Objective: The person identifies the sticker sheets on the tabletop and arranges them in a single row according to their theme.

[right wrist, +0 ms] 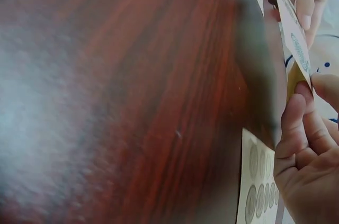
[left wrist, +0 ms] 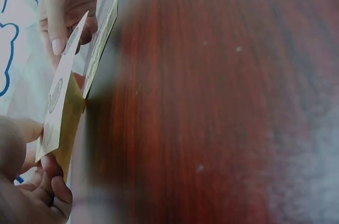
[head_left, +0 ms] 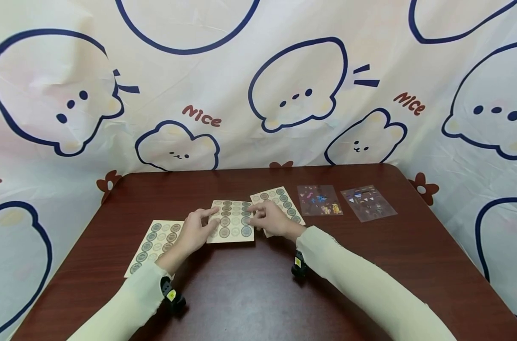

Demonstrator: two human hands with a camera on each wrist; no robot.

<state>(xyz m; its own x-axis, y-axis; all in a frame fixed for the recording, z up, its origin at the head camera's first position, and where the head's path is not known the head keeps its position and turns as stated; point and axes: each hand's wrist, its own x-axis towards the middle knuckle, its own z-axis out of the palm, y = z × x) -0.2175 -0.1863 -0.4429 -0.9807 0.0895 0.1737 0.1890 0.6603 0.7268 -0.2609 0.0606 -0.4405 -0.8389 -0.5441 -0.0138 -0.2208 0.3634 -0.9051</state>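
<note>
Both hands hold one cream sticker sheet (head_left: 230, 222) printed with rows of round stickers, raised a little off the table. My left hand (head_left: 195, 229) pinches its left edge, thumb on the printed face and fingers behind, as the left wrist view shows. On the opposite edge, my right hand (head_left: 272, 219) pinches the sheet the same way. In the right wrist view the held sheet (right wrist: 294, 33) is seen nearly edge-on. A second round-sticker sheet (head_left: 149, 244) lies beside my left forearm. Partly behind my right hand lies a third such sheet (head_left: 293, 210).
Two clear sheets with small colourful stickers lie at the back right: one clear sheet (head_left: 311, 201) and, to its right, another clear sheet (head_left: 369, 203). The dark red-brown wooden table (head_left: 249, 303) meets a cartoon-printed cloth (head_left: 241, 94) behind and at both sides.
</note>
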